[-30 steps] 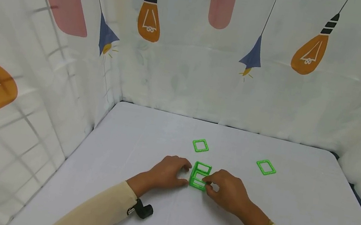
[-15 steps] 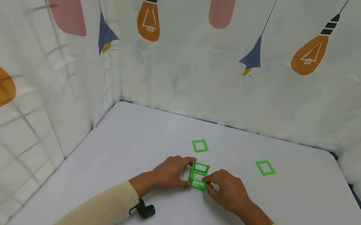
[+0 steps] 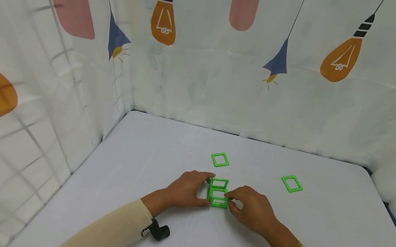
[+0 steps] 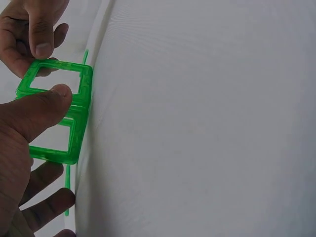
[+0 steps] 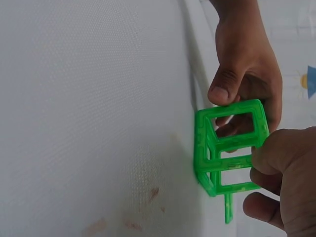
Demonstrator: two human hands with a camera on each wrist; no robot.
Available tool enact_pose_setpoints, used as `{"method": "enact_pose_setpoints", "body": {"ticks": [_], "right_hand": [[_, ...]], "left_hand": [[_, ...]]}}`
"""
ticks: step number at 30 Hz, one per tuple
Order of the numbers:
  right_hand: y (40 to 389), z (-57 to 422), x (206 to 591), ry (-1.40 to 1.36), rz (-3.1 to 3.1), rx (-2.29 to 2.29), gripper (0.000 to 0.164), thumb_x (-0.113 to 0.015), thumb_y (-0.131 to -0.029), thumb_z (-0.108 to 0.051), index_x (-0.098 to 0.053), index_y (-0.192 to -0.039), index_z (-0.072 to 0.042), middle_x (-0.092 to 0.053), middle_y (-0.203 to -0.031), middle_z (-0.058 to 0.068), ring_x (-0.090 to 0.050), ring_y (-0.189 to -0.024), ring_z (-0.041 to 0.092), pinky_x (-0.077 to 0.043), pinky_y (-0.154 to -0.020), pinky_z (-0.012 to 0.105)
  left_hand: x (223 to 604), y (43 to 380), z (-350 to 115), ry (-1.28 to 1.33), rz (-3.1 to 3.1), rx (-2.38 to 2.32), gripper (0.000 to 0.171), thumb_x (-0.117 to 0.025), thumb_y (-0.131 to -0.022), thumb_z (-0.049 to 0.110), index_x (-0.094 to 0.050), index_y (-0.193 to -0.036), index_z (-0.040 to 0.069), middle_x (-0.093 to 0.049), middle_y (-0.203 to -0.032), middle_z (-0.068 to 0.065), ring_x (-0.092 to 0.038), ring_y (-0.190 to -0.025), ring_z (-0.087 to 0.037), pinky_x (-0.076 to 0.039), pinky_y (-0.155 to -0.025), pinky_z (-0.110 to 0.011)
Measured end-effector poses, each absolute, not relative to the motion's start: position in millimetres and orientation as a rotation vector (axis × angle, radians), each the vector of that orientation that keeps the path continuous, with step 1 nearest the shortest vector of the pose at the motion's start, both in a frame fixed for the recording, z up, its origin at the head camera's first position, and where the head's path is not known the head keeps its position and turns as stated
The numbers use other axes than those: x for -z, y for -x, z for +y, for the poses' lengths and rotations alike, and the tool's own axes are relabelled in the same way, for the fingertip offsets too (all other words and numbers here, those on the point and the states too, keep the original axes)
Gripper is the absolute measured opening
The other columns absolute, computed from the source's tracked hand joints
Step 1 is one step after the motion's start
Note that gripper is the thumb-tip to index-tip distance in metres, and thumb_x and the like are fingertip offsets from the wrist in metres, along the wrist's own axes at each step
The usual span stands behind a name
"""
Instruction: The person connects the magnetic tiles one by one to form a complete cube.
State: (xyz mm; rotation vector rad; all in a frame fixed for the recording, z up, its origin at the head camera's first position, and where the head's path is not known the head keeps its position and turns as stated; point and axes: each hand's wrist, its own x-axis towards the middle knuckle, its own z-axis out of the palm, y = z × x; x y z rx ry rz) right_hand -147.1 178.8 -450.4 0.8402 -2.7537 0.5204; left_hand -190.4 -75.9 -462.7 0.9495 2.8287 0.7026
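Note:
A small box-like structure of green magnetic tiles [image 3: 210,192], made of open square frames, stands on the table between both hands. My left hand [image 3: 185,189] holds its left side, fingertips at the far corner and thumb at the near corner. In the left wrist view the left thumb [image 4: 47,109] lies across a frame of the structure. My right hand [image 3: 252,208] pinches the right side between thumb and forefinger. The right wrist view shows these right fingertips [image 5: 266,158] at a frame's edge. One tile at the far end of the structure tilts up.
Two loose green square tiles lie flat on the white table: one [image 3: 213,161] just beyond the structure, the other [image 3: 286,185] farther right. White cloth walls [image 3: 195,89] printed with bulbs and lamps border the table at the back and sides.
My left hand has moved right and closed its thumb and fingers onto the structure. The structure has turned slightly, and the right fingertips have shifted a little to the right with its near end.

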Motion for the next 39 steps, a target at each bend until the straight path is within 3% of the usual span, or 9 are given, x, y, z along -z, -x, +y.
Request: {"method": "enact_pose_setpoints", "body": {"ticks": [6,14,27,34,39], "right_hand": [[147,184,449,-0.809,-2.762,-0.553,0.027,-0.083,-0.085,-0.021,-0.077,-0.111,-0.023,-0.07,-0.102,-0.013,-0.065,-0.094,0.005,-0.056,-0.073,0.028],[153,202,448,-0.741,-2.7,-0.581,0.024,-0.081,-0.083,-0.013,-0.078,-0.106,-0.02,-0.071,-0.099,-0.01,-0.067,-0.087,0.009,-0.052,-0.062,0.025],[183,249,449,-0.343,-2.935,-0.535,0.025,-0.065,-0.096,-0.017,-0.076,-0.118,-0.011,-0.074,-0.106,0.009,-0.068,-0.09,0.025,-0.047,-0.053,0.031],[194,277,452,-0.225,-2.978,-0.517,0.03,-0.063,-0.097,-0.019,-0.072,-0.123,-0.007,-0.074,-0.11,0.008,-0.066,-0.093,0.026,-0.051,-0.058,0.038],[198,289,452,-0.168,-3.001,-0.522,0.034,-0.065,-0.098,-0.022,-0.069,-0.127,-0.003,-0.072,-0.114,0.012,-0.064,-0.105,0.036,-0.055,-0.068,0.049]], "left_hand": [[465,191,-77,-0.995,2.833,-0.727,0.081,-0.087,-0.081,0.045,-0.053,-0.146,0.012,-0.064,-0.124,0.002,-0.059,-0.116,-0.016,-0.046,-0.101,-0.037],[463,189,-77,-0.997,2.843,-0.704,0.079,-0.086,-0.081,0.047,-0.054,-0.145,0.014,-0.064,-0.122,0.003,-0.058,-0.111,-0.015,-0.046,-0.099,-0.037],[464,189,-80,-1.01,2.837,-0.696,0.077,-0.085,-0.082,0.048,-0.055,-0.144,0.014,-0.063,-0.12,0.004,-0.057,-0.112,-0.015,-0.045,-0.1,-0.038],[464,189,-81,-1.015,2.833,-0.696,0.074,-0.085,-0.082,0.048,-0.057,-0.141,0.013,-0.063,-0.119,0.005,-0.057,-0.111,-0.014,-0.045,-0.1,-0.037],[464,189,-81,-1.02,2.836,-0.701,0.073,-0.086,-0.081,0.049,-0.058,-0.138,0.013,-0.063,-0.118,0.006,-0.057,-0.11,-0.013,-0.045,-0.099,-0.036]]}}
